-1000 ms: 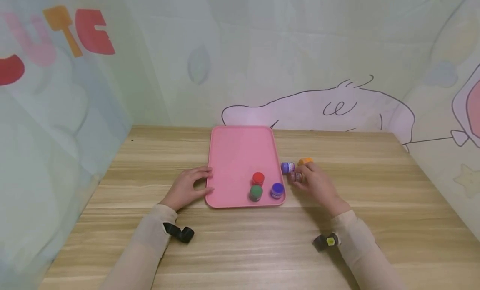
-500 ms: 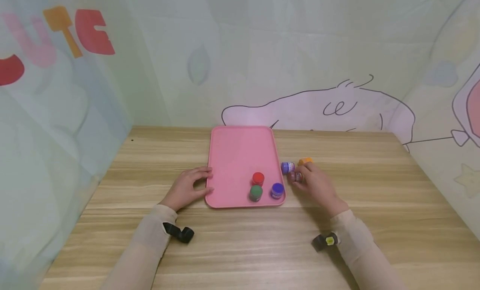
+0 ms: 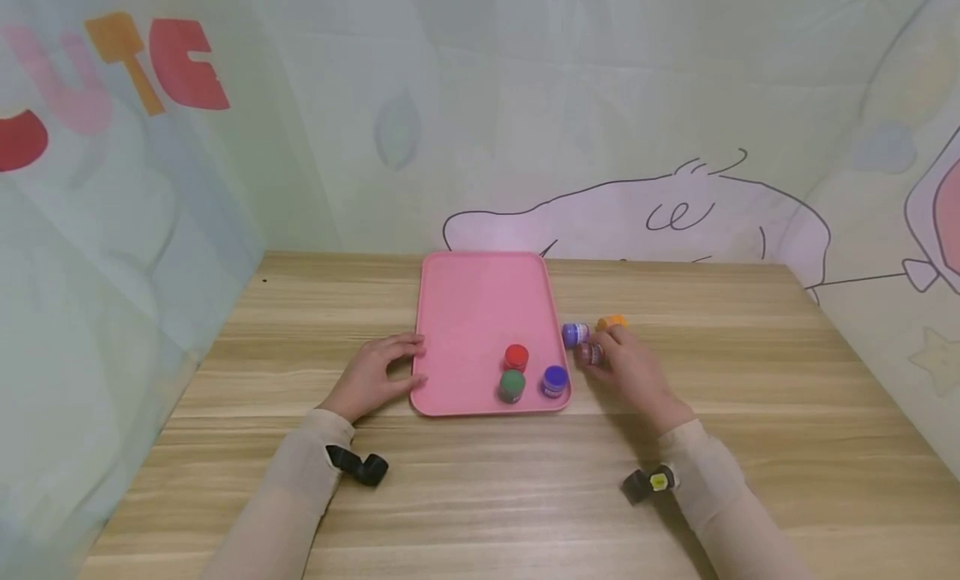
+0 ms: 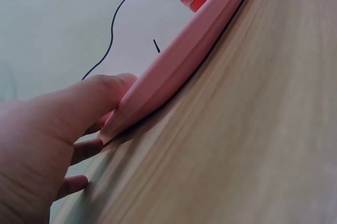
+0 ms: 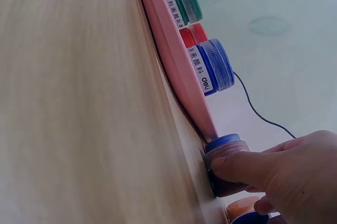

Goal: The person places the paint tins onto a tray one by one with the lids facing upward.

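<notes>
My right hand (image 3: 630, 372) pinches a small brown paint jar (image 3: 591, 354), which lies on its side just right of the pink tray (image 3: 480, 297). In the right wrist view the thumb presses on the ribbed part of this jar (image 5: 227, 187). A purple-blue paint jar (image 3: 575, 336) lies beside it, close to the tray's right edge. An orange paint jar (image 3: 611, 322) sits behind the fingers, partly hidden by them. My left hand (image 3: 375, 376) rests at the tray's left edge, fingers and thumb spread apart along the rim, as the thumb (image 4: 113, 91) shows in the left wrist view.
Upright on the tray's near right part are a red-lidded jar (image 3: 516, 357), a green-lidded jar (image 3: 512, 386) and a blue-lidded jar (image 3: 555, 381). The wooden table (image 3: 465, 497) backs onto a printed wall cloth (image 3: 525, 105).
My right hand has shifted very slightly to the left, with its fingers still on the brown paint jar. The left hand, the tray and the jars on it stay in place.
</notes>
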A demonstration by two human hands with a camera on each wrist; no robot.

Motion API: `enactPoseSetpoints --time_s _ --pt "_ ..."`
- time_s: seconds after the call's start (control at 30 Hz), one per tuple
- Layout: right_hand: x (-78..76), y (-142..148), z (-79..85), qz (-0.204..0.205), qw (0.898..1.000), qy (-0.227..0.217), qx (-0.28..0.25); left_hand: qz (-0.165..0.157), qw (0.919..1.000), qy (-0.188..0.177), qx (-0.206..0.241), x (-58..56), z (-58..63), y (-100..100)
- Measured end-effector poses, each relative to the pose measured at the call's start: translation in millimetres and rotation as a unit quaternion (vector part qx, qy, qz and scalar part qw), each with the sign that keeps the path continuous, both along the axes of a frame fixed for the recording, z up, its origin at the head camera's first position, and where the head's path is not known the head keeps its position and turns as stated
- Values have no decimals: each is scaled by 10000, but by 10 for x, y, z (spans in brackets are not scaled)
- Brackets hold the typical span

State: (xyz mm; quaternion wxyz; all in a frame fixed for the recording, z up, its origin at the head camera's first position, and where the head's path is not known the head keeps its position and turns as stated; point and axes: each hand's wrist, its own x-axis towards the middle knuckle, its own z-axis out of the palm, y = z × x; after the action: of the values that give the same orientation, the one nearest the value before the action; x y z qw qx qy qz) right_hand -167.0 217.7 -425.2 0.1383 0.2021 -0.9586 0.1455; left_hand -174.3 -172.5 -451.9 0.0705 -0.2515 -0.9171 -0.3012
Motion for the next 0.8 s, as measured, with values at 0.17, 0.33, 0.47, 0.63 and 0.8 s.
enactPoseSetpoints --time_s 0.17,0.33,0.47,0.63,0.8 --pt "-9 -2 -16 -21 10000 -42 25 -3 10000 45 11 0 -4 -5" --pt "-2 3 -6 -97 9994 -328 94 -15 9999 85 56 -6 -16 -6" --pt "3 16 0 -84 9992 -378 85 -14 10000 69 70 -9 -21 -2" --pt "12 13 11 -136 9989 -440 -7 -12 9999 67 75 -9 -21 -1" --pt "22 6 38 -266 9967 -738 -195 -14 9999 66 104 -9 -23 -3"
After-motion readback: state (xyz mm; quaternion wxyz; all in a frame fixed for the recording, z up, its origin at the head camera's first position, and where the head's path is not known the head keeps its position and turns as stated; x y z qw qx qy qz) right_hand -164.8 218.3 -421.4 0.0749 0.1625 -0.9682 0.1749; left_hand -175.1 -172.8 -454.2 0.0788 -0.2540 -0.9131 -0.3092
